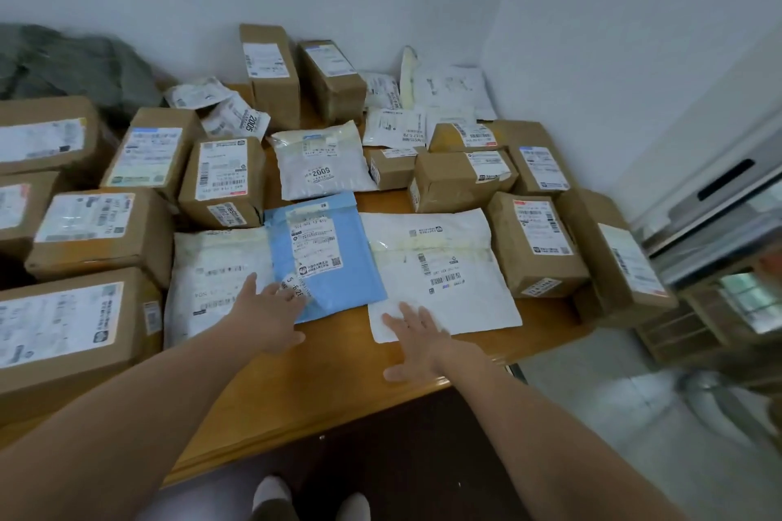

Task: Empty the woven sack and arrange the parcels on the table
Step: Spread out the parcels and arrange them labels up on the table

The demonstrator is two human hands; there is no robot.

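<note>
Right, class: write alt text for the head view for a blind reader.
Open left hand rests on a blue mailer, right hand on a white mailer, near the front edge of a wooden table crowded with labelled cardboard boxes.

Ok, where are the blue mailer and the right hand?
blue mailer (353, 288): head view, bare lower right part.
right hand (421, 343): head view, back of the hand.
</note>
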